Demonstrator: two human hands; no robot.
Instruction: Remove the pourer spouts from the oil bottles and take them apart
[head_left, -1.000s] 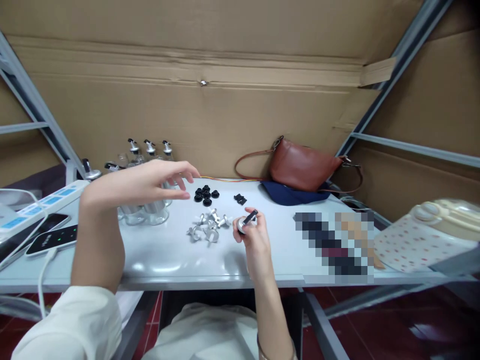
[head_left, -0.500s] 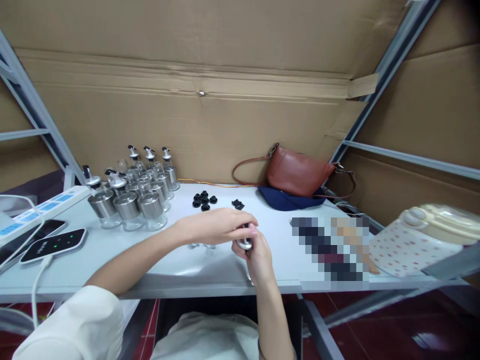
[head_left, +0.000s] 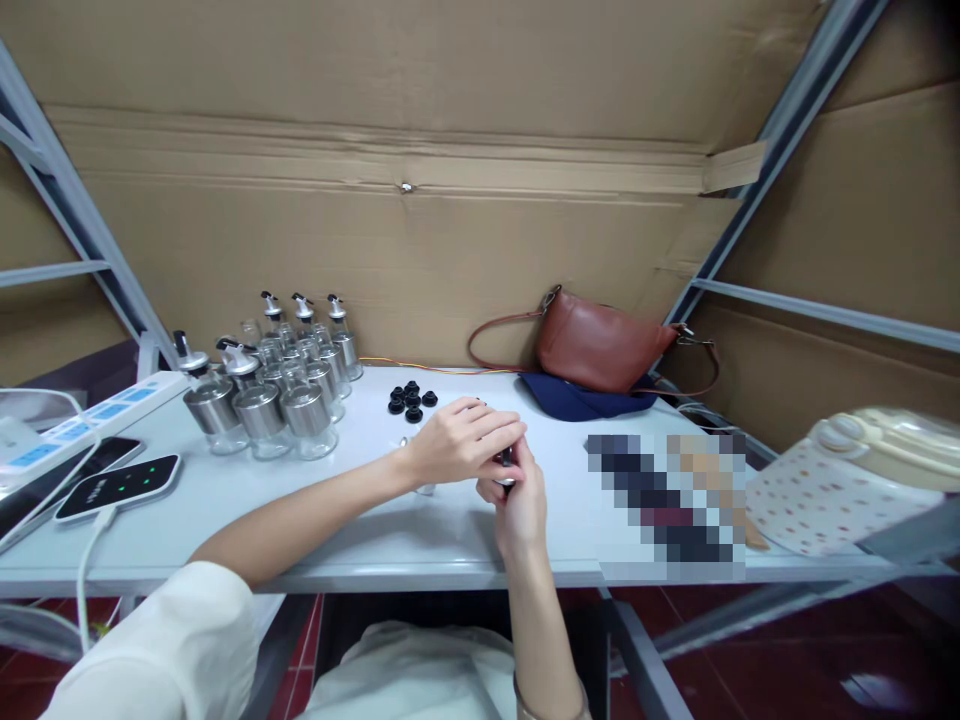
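Observation:
My left hand [head_left: 466,440] reaches across and meets my right hand [head_left: 523,500] over the front middle of the table. Between their closed fingers is a small silver-and-black pour spout [head_left: 506,460], mostly covered by the fingers. Just beyond my left hand lies a cluster of black round stoppers [head_left: 412,400]. Some small shiny metal parts [head_left: 426,490] show partly from under my left wrist. On the left stand several glass bottles with steel sleeves [head_left: 306,410]; some carry pour spouts [head_left: 241,358].
A power strip [head_left: 97,415], a phone [head_left: 90,470] and a black-faced device with a white cable [head_left: 120,488] lie at the left. Toward the back right, a brown bag [head_left: 600,340] rests on a navy cap [head_left: 577,400]. A dotted container [head_left: 817,490] stands far right, beside a blurred-out patch.
Both hands have shifted slightly, and my left hand now covers more of the pour spout. The small black pieces behind it are now almost hidden. The view has moved a little.

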